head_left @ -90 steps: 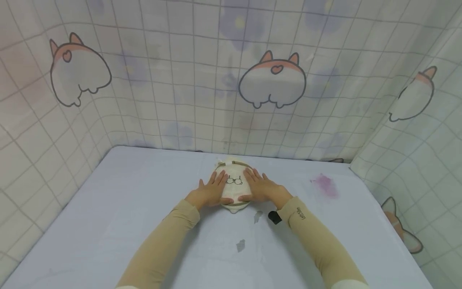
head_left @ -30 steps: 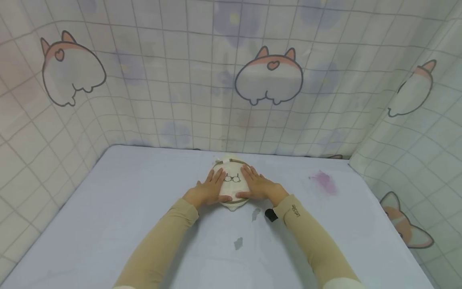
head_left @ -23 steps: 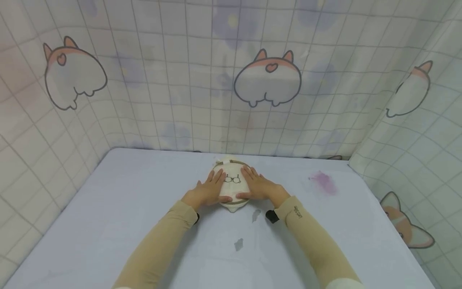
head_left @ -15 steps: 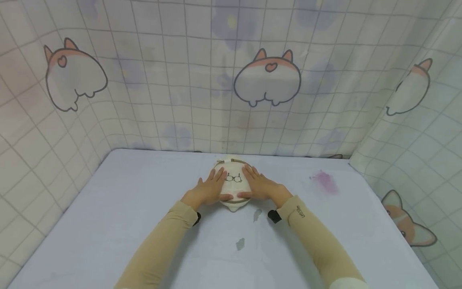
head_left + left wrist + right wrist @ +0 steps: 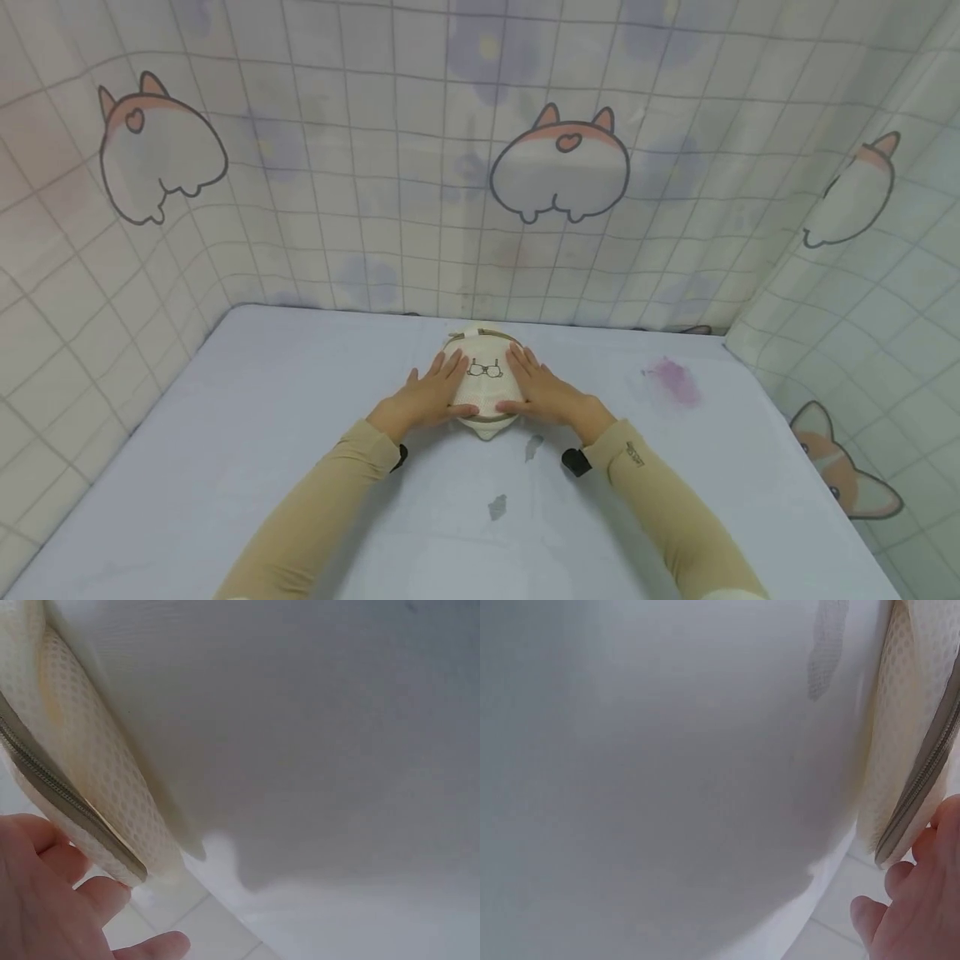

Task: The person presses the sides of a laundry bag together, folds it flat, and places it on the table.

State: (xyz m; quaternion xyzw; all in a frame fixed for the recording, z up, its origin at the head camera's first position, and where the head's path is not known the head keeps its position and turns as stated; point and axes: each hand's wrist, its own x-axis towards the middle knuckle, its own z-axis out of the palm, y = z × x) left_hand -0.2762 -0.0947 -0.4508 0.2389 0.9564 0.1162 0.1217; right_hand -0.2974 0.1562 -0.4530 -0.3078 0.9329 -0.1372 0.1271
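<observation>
A cream mesh laundry bag (image 5: 485, 390) with a brown zipper and a printed pair of glasses lies near the table's far edge. On its left side rests my left hand (image 5: 429, 396), fingers straight and pointing away. My right hand (image 5: 551, 397) rests the same way on the right side, and the two thumbs point toward each other at the near end. The left wrist view shows the bag's mesh wall (image 5: 105, 754) and zipper (image 5: 64, 791) beside the fingers. From the right wrist, the zipper (image 5: 924, 776) is also visible, running along the edge.
The pale table (image 5: 247, 450) has a pink stain (image 5: 677, 382) at right and grey marks (image 5: 497, 507) in front of the bag. Gridded curtains (image 5: 360, 208) printed with cartoon animals close in the back and sides. A black wrist device (image 5: 576, 462) shows under the right sleeve.
Both hands stay on the bag, fingers straight. My wrists have spread slightly outward, the left one to the left and the right one to the right. The head view has shifted a little.
</observation>
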